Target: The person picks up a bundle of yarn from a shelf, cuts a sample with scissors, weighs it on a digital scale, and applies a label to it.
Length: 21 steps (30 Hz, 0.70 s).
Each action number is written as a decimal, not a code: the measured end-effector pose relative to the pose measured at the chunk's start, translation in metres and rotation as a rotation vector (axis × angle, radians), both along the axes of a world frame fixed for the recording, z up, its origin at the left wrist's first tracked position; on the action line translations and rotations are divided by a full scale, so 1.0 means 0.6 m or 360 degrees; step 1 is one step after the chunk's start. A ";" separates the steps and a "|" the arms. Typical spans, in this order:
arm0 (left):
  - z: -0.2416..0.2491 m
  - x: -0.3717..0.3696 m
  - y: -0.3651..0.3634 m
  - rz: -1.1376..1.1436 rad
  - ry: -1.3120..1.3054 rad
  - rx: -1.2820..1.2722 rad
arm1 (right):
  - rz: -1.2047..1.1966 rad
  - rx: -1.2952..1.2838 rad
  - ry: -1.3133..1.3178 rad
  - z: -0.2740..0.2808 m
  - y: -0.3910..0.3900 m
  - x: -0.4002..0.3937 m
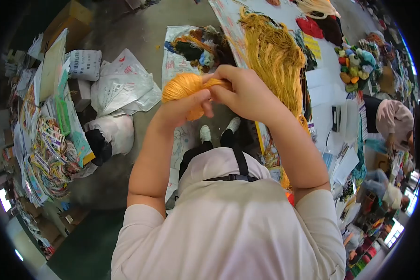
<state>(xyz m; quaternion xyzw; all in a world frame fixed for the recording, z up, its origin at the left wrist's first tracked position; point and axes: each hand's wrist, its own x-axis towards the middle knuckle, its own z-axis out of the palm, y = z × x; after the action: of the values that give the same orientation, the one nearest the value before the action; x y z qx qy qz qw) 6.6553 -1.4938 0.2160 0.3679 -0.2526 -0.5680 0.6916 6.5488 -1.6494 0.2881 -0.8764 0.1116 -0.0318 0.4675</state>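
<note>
In front of my chest my left hand [184, 108] is wrapped round a ball of orange yarn [181, 87], its thumb pointing towards the other hand. My right hand [228, 87] is closed on a strand of the same orange yarn at the ball's right side. The two hands nearly touch. Just right of my right hand, long golden and olive yarn strands [273, 56] lie spread over a table. Behind the hands, a bundle of mixed dark, brown and blue yarn [200, 49] rests on a white sheet.
White plastic sacks [123, 84] lie on the floor at the left, beside a stack with multicoloured yarn skeins [53, 154]. Small coloured yarn balls [356, 65] and papers [347, 163] are on the right. Two other people [394, 119] are at the far right.
</note>
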 end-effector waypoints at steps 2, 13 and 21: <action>-0.024 -0.006 -0.014 0.0416 0.0053 0.0342 | -0.0106 0.0229 -0.0072 -0.045 -0.025 -0.020; -0.128 -0.087 -0.017 0.0649 0.0100 0.0694 | -0.2383 0.2025 0.0628 -0.704 -0.069 -0.212; -0.141 -0.104 -0.021 0.0557 0.0115 0.0705 | -0.2507 0.2186 0.0286 -0.704 -0.073 -0.180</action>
<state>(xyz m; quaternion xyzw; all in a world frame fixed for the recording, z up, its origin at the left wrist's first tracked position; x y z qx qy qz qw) 6.5932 -1.5062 0.1317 0.5275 -0.0302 -0.4941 0.6904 6.4406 -1.6933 -0.1342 -0.1013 0.6788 -0.1918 0.7015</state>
